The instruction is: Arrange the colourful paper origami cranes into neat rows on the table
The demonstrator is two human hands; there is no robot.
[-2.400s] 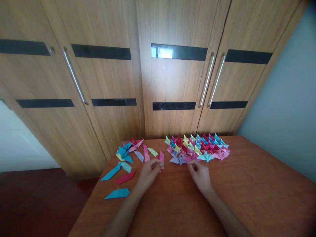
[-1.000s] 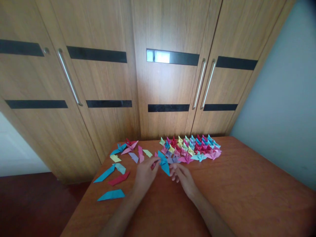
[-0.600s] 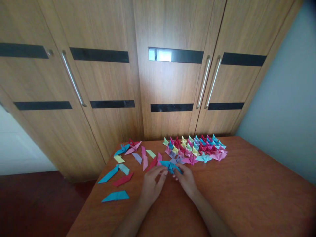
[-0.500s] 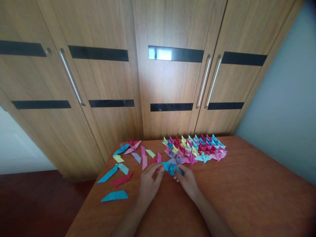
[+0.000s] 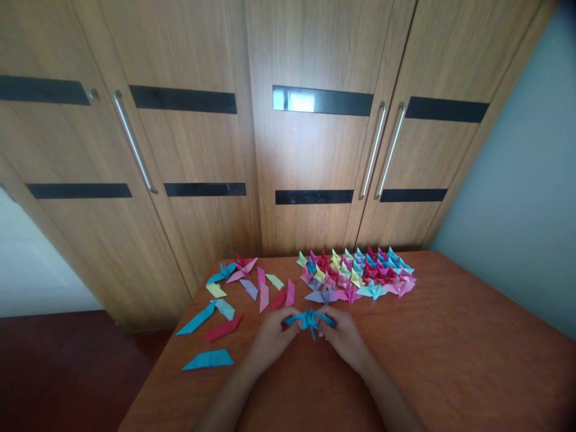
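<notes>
Between my two hands is a blue origami crane (image 5: 309,320), its wings spread sideways and a thin point sticking down toward me. My left hand (image 5: 275,333) pinches the left wing, and my right hand (image 5: 344,336) pinches the right one. Just beyond it, rows of folded paper cranes (image 5: 345,294) in pink, red, yellow, green and blue stand close together. To the left lie flat folded paper pieces, among them a blue piece (image 5: 208,359), a red piece (image 5: 222,329) and a pink piece (image 5: 290,292).
The brown wooden table (image 5: 432,354) reaches back to a wooden wardrobe (image 5: 310,150) with metal handles. At the table's back left, a blue crane (image 5: 222,273) and a pink crane (image 5: 243,270) lie near other folded pieces. A pale wall (image 5: 522,198) stands on the right.
Both hands have drawn the blue crane slightly toward me and levelled it. Its wings now stretch out more evenly to both sides, and the purple crane behind shows more fully.
</notes>
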